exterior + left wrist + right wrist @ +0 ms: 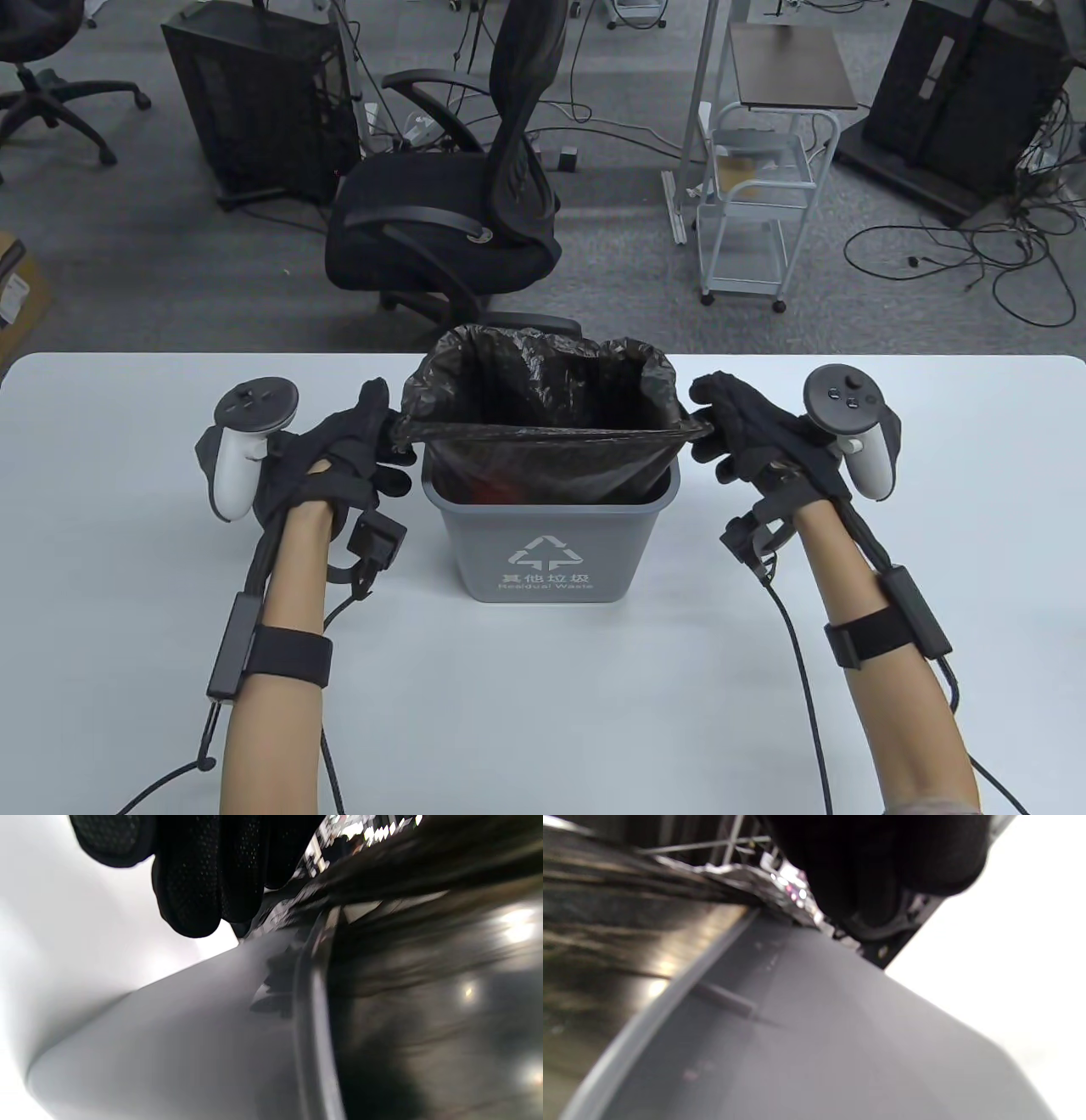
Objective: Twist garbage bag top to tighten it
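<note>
Grey office carpet strewn with loose cables fills the background, with a black mesh office chair (458, 187) behind the far edge and a white metal trolley (759, 204) to its right. Below them, the broad white rounded-corner desk (543, 705) spreads to the near edge of the table view, its surface smooth and bare on both sides of the arms.

Near the middle of the desk, close to its far edge, stands a small grey plastic waste bin (550, 531) with a white recycling mark on its front wall. Inside it sits a crinkled, glossy black plastic garbage bag (543, 382), its top standing up above the rim with the mouth gaping. The near edge of the bag is drawn into a taut straight band across the bin, hiding most of what lies inside; something reddish shows dimly beneath it.

At the band's left end, the left hand (352, 450) in its black glove grips the bag corner, fingers curled over it. At the right end, the right hand (751, 433) pinches the opposite corner in the same way.

Both wrist views are blurred: dark fingertips (191, 899) hang over the bin's grey wall (840, 1035), and the grip itself is hidden there.
</note>
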The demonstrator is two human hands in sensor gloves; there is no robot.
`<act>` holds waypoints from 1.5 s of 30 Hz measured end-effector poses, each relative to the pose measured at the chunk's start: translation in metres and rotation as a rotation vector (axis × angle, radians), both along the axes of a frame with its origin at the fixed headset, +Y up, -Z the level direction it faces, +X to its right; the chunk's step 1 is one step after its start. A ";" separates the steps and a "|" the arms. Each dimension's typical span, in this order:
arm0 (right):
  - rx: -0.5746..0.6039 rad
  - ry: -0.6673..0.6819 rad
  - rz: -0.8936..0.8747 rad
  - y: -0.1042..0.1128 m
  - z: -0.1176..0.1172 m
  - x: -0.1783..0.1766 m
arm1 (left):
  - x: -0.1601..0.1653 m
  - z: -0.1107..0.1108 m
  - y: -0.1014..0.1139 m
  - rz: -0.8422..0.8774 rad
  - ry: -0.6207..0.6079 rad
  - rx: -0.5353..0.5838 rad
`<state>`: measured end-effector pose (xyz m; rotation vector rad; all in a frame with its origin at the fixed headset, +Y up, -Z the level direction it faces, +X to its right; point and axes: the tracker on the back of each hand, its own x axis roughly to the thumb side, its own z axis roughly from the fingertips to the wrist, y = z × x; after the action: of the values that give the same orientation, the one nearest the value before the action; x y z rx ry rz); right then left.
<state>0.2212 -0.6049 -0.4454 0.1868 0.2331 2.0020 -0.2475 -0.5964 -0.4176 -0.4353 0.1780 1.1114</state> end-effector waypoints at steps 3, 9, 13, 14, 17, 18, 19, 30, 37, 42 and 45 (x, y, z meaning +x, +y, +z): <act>-0.126 0.010 0.019 -0.004 -0.009 -0.002 | 0.006 -0.014 -0.008 0.058 -0.054 -0.055; -0.183 0.073 -0.014 -0.003 -0.014 -0.015 | 0.009 -0.031 -0.014 0.059 -0.130 -0.088; -0.174 -0.028 0.065 0.004 -0.016 -0.020 | 0.008 -0.038 -0.014 0.049 -0.128 -0.091; -0.163 -0.041 0.113 0.007 -0.018 -0.020 | 0.007 -0.039 -0.013 0.070 -0.128 -0.084; -0.133 -0.108 0.106 0.015 -0.019 -0.016 | 0.004 -0.044 -0.010 0.097 -0.138 -0.065; -0.149 -0.116 0.102 0.016 -0.020 -0.015 | 0.003 -0.046 -0.009 0.093 -0.127 -0.071; -0.155 -0.099 0.118 0.019 -0.022 -0.013 | 0.002 -0.048 -0.008 0.074 -0.110 -0.069; 0.015 -0.220 0.093 0.043 -0.037 -0.019 | 0.001 -0.051 0.025 -0.113 0.025 0.056; 0.183 -0.206 -0.005 0.060 -0.025 -0.030 | -0.002 -0.041 0.046 0.043 -0.044 0.199; 0.305 -0.277 0.063 0.078 -0.004 -0.025 | -0.008 -0.023 0.066 -0.075 -0.047 0.258; 0.342 -0.338 0.161 0.092 0.009 -0.015 | -0.014 -0.010 0.077 -0.197 -0.020 0.263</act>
<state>0.2060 -0.5131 -0.4367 0.0428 -0.3213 2.1852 -0.2618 -0.5199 -0.4280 -0.1889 0.0536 0.9215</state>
